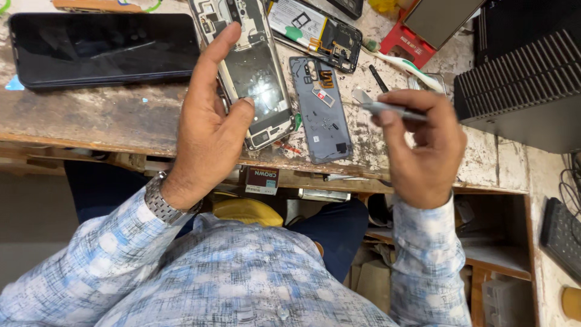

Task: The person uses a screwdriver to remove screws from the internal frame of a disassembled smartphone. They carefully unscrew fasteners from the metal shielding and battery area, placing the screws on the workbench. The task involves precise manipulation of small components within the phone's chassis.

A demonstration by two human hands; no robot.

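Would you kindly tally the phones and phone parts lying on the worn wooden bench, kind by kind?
Intact black smartphone, screen up: 1
Opened phone bodies with bare insides: 2
Detached grey plastic back cover: 1
Total: 4

The left hand touches one opened body; the right hand holds a thin grey metal tool.

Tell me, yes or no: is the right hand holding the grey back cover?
No: the right hand pinches a slim metal tool, while the grey back cover lies flat on the workbench.
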